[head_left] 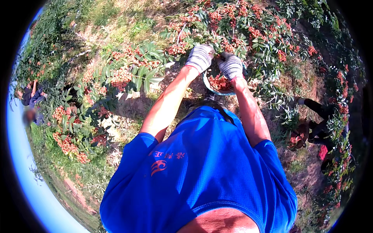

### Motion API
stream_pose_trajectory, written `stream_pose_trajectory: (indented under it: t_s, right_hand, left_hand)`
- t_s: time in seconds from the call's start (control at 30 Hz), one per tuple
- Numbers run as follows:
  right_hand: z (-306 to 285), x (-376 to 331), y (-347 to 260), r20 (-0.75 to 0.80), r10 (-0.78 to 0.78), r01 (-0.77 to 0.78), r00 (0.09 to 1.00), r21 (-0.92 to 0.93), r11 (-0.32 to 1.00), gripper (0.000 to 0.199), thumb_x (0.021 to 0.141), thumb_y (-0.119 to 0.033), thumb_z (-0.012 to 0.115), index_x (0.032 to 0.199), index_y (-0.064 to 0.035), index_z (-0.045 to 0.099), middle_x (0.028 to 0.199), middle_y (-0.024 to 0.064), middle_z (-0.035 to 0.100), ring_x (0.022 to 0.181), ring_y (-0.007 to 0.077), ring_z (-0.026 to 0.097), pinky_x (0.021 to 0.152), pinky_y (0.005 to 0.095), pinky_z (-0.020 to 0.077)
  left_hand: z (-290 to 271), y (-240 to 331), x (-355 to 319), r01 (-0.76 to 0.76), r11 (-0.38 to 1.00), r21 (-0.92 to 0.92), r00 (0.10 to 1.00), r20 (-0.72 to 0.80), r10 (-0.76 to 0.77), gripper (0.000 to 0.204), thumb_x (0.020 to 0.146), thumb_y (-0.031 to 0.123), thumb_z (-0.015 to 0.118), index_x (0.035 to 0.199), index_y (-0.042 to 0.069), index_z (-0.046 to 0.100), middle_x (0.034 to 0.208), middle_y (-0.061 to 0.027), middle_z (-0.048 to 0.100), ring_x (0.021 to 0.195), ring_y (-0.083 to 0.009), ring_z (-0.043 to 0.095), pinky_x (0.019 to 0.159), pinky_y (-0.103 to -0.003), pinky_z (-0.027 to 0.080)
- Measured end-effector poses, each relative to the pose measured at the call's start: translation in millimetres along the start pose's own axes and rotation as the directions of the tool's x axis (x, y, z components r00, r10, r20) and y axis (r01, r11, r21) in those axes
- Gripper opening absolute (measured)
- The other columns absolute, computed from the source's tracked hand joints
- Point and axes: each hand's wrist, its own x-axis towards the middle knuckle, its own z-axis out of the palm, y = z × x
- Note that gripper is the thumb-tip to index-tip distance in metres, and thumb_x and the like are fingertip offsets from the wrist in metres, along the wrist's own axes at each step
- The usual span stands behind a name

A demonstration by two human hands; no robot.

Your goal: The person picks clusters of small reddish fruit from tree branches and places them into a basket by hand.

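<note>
Both of your hands are gloved in grey-and-white knit and reach out to the far side, into a shrub heavy with red berry clusters. Your left hand is curled narrow around a leafy twig at the edge of the foliage, likely steadying it so the fruit stays within reach. Your right hand sits just beside it, fingers bent down into the leaves; whether it pinches anything you cannot tell from this angle. Directly beneath both hands, nearer to you, hangs a round basket already holding red berries, placed so that whatever comes loose drops straight in. More laden branches spread to your left, and another person crouches at the right.
</note>
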Motion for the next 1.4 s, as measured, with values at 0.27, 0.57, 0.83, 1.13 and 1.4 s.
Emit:
stream_pose_trajectory:
  t_s: [0.27, 0.57, 0.83, 1.13, 1.4]
  right_hand:
    - [5.9, 6.5, -1.0, -0.023, 0.063, -0.064, 0.998, -0.034, 0.997, 0.036, 0.08, -0.033, 0.065, 0.106, -0.0091, 0.071, 0.087, 0.0198, 0.07, 0.084, 0.0347, 0.069, 0.078, 0.0414, 0.053]
    - [8.4, 2.6, -3.3, -0.057, 0.049, -0.052, 0.997, -0.063, 0.997, 0.039, 0.081, -0.038, 0.065, 0.108, -0.0107, 0.071, 0.09, 0.0193, 0.07, 0.086, 0.0355, 0.068, 0.08, 0.0424, 0.0529]
    - [18.1, 11.9, -4.5, -0.18, -0.006, -0.024, 0.984, -0.164, 0.986, 0.036, 0.08, -0.042, 0.066, 0.098, -0.0111, 0.073, 0.09, 0.0187, 0.07, 0.085, 0.0356, 0.068, 0.076, 0.0435, 0.053]
    - [31.8, 22.3, 20.5, 0.035, 0.247, -0.204, 0.968, 0.681, 0.703, 0.02, 0.079, -0.016, 0.072, 0.092, -0.0006, 0.073, 0.078, 0.0061, 0.071, 0.065, 0.014, 0.061, 0.065, 0.0276, 0.0508]
    - [16.3, 25.0, 19.9, 0.012, 0.063, -0.064, 0.998, 0.151, 0.987, 0.042, 0.073, -0.041, 0.069, 0.098, -0.0076, 0.074, 0.079, 0.0173, 0.071, 0.074, 0.03, 0.069, 0.071, 0.0387, 0.0534]
  left_hand:
    - [1.4, -0.8, 1.7, -0.032, 0.999, -0.019, 0.999, -0.036, 0.031, 0.018, 0.079, 0.015, 0.062, 0.091, 0.008, 0.073, 0.086, -0.0186, 0.068, 0.081, -0.0368, 0.065, 0.075, -0.043, 0.053]
    - [-0.1, 1.5, 4.6, -0.081, 0.993, 0.085, 0.996, -0.018, 0.082, 0.013, 0.08, 0.016, 0.06, 0.081, 0.008, 0.07, 0.077, -0.0198, 0.065, 0.074, -0.0386, 0.063, 0.068, -0.046, 0.051]
    - [-0.8, 7.1, 7.3, -0.016, 0.984, 0.178, 1.0, 0.027, 0.011, 0.016, 0.084, 0.014, 0.057, 0.085, 0.007, 0.071, 0.083, -0.0197, 0.067, 0.08, -0.0382, 0.066, 0.072, -0.046, 0.053]
    - [-2.0, 4.0, 9.3, 0.033, 0.989, 0.144, 0.996, 0.074, -0.044, 0.018, 0.084, 0.017, 0.058, 0.092, 0.011, 0.074, 0.086, -0.0174, 0.069, 0.081, -0.0362, 0.066, 0.074, -0.043, 0.053]
    - [-8.6, -2.0, 20.6, -0.159, 0.949, 0.274, 0.971, 0.219, 0.1, 0.021, 0.083, 0.02, 0.057, 0.091, 0.013, 0.074, 0.082, -0.0174, 0.068, 0.078, -0.0355, 0.066, 0.072, -0.044, 0.053]
